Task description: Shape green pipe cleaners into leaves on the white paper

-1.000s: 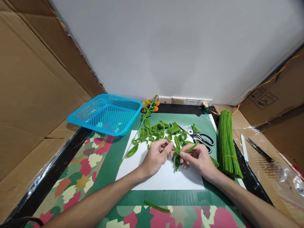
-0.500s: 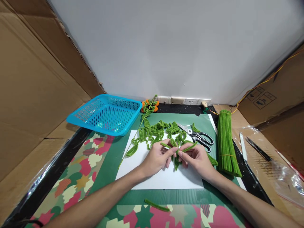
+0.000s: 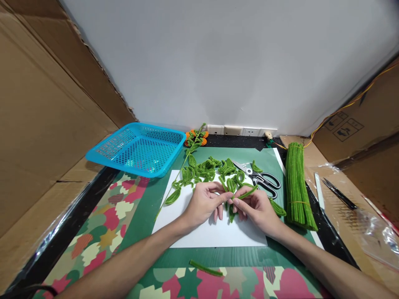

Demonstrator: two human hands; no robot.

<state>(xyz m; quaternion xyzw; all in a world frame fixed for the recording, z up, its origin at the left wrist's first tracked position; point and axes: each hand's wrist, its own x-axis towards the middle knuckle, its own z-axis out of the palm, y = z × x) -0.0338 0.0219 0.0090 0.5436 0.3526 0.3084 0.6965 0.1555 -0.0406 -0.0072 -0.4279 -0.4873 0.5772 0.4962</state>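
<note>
My left hand (image 3: pixel 204 204) and my right hand (image 3: pixel 256 207) meet over a white sheet (image 3: pixel 212 236). Both pinch a leaf shape bent from green pipe cleaner (image 3: pixel 231 185), thumbs close together at its base. One loose end sticks up on the left, and another slants out past my right fingers. Below the fingertips hangs more green pipe cleaner, partly hidden. Behind my hands lies a pile of looped green pipe-cleaner pieces (image 3: pixel 204 169). Scissors (image 3: pixel 260 178) with black and grey handles rest just beyond my right hand.
A blue plastic basket (image 3: pixel 141 151) stands at the back left, beside orange flowers (image 3: pixel 202 140) on a green stem. To the right lies a bundle of green pipe cleaners (image 3: pixel 297 187), then a black-handled tool (image 3: pixel 339 194). A short green piece (image 3: pixel 205 268) lies in front.
The loose end on the left has swung from pointing left to pointing upward. My left fingers have shifted slightly around the leaf's base; my right hand stays nearly still.
</note>
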